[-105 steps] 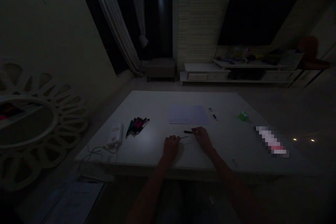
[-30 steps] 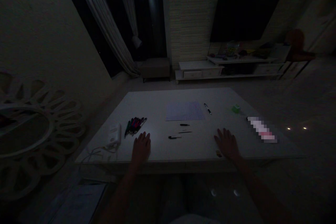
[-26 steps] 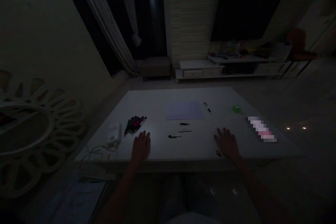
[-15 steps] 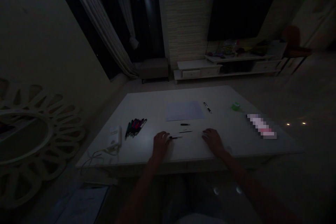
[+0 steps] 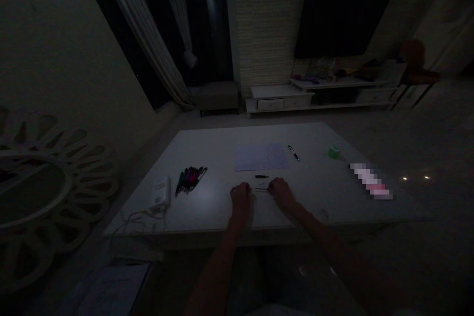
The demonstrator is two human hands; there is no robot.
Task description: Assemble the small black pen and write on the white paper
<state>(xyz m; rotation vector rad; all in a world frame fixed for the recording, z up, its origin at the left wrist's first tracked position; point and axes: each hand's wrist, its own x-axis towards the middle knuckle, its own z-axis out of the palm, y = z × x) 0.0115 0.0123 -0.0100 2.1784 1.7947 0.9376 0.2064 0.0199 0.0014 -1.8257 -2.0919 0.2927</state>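
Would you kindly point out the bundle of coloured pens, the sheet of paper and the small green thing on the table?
bundle of coloured pens [image 5: 191, 178], head view, on the middle of the barrels.
sheet of paper [image 5: 261, 157], head view, on its centre.
small green thing [image 5: 334, 152], head view, on its top face.

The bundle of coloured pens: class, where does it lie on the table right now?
In the head view the bundle of coloured pens lies left of centre on the table, between the white charger and the left hand.
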